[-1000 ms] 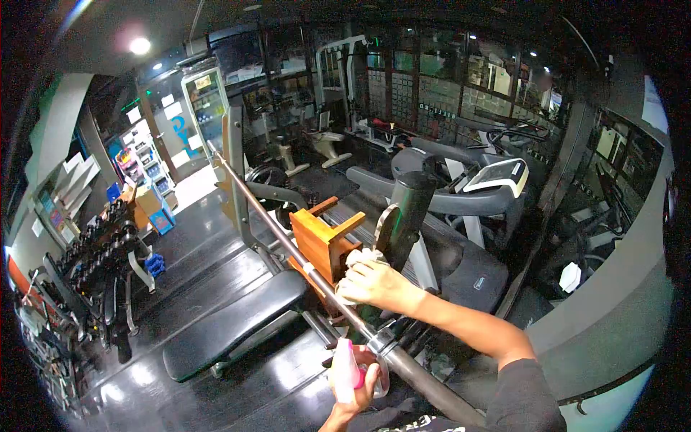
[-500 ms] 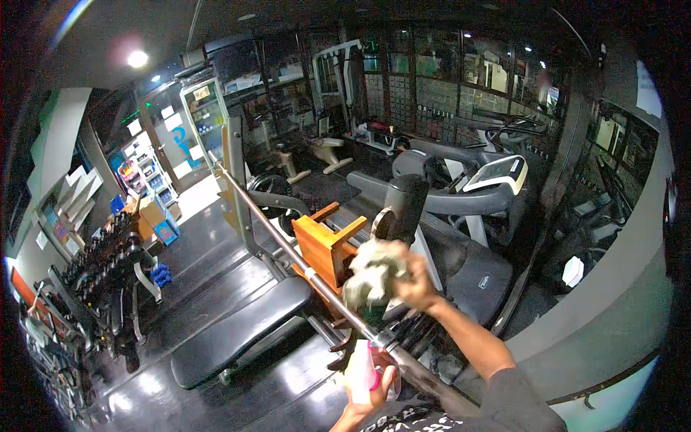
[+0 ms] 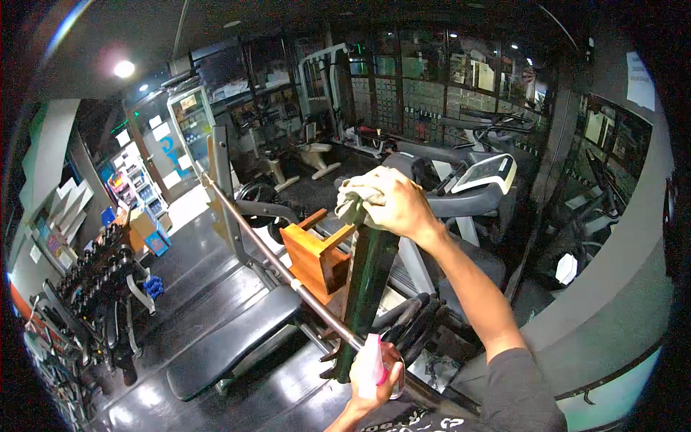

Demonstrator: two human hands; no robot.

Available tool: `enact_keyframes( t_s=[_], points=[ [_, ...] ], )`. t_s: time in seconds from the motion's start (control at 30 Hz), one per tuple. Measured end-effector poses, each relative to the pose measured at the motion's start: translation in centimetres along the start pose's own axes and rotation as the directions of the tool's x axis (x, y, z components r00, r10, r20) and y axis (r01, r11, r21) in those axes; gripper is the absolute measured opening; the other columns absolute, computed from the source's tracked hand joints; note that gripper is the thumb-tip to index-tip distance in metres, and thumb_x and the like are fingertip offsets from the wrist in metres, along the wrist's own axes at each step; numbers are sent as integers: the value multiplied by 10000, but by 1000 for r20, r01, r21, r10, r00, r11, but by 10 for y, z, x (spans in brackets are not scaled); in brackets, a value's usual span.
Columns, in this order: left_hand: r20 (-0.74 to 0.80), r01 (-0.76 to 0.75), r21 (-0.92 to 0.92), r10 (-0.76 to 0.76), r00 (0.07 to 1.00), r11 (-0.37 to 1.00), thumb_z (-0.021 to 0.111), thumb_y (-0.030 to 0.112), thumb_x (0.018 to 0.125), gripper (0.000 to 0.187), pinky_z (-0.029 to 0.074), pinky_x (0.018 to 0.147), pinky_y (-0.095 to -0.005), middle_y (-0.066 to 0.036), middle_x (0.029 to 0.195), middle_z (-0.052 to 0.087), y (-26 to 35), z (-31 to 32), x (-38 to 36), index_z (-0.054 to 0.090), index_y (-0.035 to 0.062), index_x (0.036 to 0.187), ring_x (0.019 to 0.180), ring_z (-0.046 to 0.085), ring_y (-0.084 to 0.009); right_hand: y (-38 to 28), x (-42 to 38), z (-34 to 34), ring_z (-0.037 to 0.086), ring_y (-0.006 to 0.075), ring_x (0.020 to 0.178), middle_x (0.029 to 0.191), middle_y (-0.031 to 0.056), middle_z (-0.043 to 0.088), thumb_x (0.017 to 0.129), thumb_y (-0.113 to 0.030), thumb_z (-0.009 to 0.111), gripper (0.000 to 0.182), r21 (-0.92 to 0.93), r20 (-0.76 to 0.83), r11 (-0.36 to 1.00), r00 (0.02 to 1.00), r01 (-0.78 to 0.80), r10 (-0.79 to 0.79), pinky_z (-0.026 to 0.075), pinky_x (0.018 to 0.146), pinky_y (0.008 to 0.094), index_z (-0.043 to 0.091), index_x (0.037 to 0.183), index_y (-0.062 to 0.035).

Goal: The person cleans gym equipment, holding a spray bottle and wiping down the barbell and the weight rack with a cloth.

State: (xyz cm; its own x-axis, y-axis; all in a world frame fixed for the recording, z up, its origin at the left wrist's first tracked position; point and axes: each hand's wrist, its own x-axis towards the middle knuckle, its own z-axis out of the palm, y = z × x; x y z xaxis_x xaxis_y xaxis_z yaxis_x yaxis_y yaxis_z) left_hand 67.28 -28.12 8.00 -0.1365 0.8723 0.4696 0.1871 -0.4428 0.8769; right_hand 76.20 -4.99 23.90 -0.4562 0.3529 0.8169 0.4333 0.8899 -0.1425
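My right hand [image 3: 403,205] is closed around a crumpled pale cloth [image 3: 358,196] and presses it on the top of a dark upright post [image 3: 368,277]. Lower down, my left hand [image 3: 368,385] grips a spray bottle [image 3: 372,360] with a white and pink head; its body is partly hidden by the fingers. Just past the bottle runs a long metal barbell [image 3: 270,255], which slants across the black padded bench [image 3: 234,338]. Dark weight plates [image 3: 414,324] sit beside the post, below my right forearm.
Behind the post stands an orange-brown wooden stool [image 3: 309,259]. A treadmill [image 3: 475,180] is at the right, near the windows. Along the left wall is a dumbbell rack [image 3: 101,281]. Cardboard boxes [image 3: 144,227] lie near the glass door [image 3: 162,147].
My right hand and the cloth have gone up to the post's top, where they were lower and blurred before. My left hand still holds the spray bottle. The view has shifted slightly.
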Motion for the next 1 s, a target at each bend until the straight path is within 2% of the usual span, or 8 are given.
enact_keyframes(
  t_s=[0.1, 0.17, 0.23, 0.5, 0.57, 0.73, 0.9, 1.0],
  points=[
    [101, -226, 179, 211, 972, 958, 675, 61, 752, 322, 483, 720, -312, -100, 797, 621, 0, -6, 4, 522, -20, 1023, 727, 614, -199, 15, 4, -2, 621, 181, 859, 952, 113, 647, 776, -69, 550, 274, 191, -30, 929, 944, -316, 328, 479, 779, 285, 618, 1041, -48],
    [53, 137, -10, -137, 989, 990, 675, 62, 759, 342, 488, 702, -298, -101, 806, 620, 16, -4, 2, 512, -27, 1046, 734, 614, -192, 59, -2, 5, 598, 143, 898, 1005, 84, 643, 800, -57, 518, 309, 397, 69, 840, 924, -371, 376, 466, 803, 275, 589, 1099, -26],
    [46, 19, -6, -19, 999, 1000, 675, 54, 763, 365, 492, 677, -285, -99, 800, 619, 0, -3, 2, 502, -30, 1074, 716, 614, -185, 90, -12, 11, 529, 71, 775, 912, 14, 618, 840, -53, 486, 310, 668, 184, 642, 919, -377, 349, 452, 715, 249, 559, 1141, -31],
    [58, 14, 44, -17, 998, 999, 686, 95, 755, 360, 492, 687, -301, -100, 843, 625, -1, 2, 14, 528, -16, 1059, 736, 619, -194, 81, -20, 14, 545, 97, 867, 978, 53, 617, 807, -12, 460, 360, 551, 109, 700, 870, -455, 480, 438, 802, 252, 531, 1160, -9],
    [72, 4, 48, -8, 997, 999, 687, 102, 752, 354, 491, 696, -312, -103, 847, 626, -14, 1, 12, 535, -14, 1050, 745, 619, -211, 89, -23, 19, 547, 113, 973, 1059, 73, 598, 787, 23, 429, 387, 671, -53, 680, 896, -294, 441, 429, 869, 251, 521, 1163, 4],
    [66, -35, 96, 28, 997, 995, 688, 116, 744, 349, 483, 731, -338, -118, 860, 623, -26, 1, 7, 547, -9, 1037, 785, 611, -269, 101, -46, 18, 533, 154, 1071, 1139, 74, 577, 787, 69, 421, 447, 794, 202, 251, 630, -554, 750, 407, 932, 277, 496, 1218, -18],
    [41, -45, 93, 41, 998, 995, 693, 109, 748, 358, 484, 728, -326, -116, 852, 625, -5, -3, 9, 536, -15, 1045, 777, 617, -244, 42, -18, -10, 569, 182, 1037, 1117, 109, 601, 804, -10, 510, 342, 563, -359, 795, 800, -226, 482, 447, 879, 319, 531, 1145, -19],
    [1, 31, 93, -31, 1000, 995, 694, 99, 751, 345, 490, 705, -318, -107, 828, 624, -5, -4, 8, 538, -16, 1037, 748, 618, -224, 18, -2, -9, 579, 186, 980, 1049, 97, 619, 776, -80, 594, 303, 221, -38, 975, 999, -1, 10, 455, 850, 324, 592, 1078, -59]
  ],
)
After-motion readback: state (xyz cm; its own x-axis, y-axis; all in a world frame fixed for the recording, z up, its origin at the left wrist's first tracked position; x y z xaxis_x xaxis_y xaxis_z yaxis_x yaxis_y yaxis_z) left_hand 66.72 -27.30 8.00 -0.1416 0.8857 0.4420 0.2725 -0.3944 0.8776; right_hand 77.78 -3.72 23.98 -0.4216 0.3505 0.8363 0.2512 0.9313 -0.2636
